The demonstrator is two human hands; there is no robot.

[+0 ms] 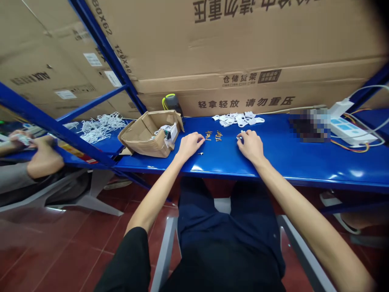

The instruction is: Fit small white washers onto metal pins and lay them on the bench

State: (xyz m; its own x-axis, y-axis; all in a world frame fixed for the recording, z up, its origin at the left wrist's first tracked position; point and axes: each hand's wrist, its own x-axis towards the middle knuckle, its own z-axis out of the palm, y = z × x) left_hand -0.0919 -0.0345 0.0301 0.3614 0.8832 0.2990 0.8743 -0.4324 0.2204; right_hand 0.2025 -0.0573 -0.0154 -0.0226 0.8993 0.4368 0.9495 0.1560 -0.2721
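My left hand (pixel 191 145) rests low over the blue tabletop with its fingers curled together; whatever its fingertips may hold is too small to make out. Just to its right lie two little groups of small brass-coloured pieces (pixel 218 136). A tiny white-and-dark part (pixel 201 153) lies on the table below that hand. My right hand (pixel 251 145) is closed, pinching a small white piece (pixel 240 137) between thumb and fingers. Beyond the hands, flat white plastic pieces with holes (pixel 238 119) are heaped near the back.
An open cardboard box (pixel 148 138) with small parts stands left, before a dark cylinder (pixel 172 102) with a yellow-green loop. A white power strip (pixel 349 132) with cables lies right. Past the blue rack post, white cables (pixel 101 126) are piled near another person's hand (pixel 45 156).
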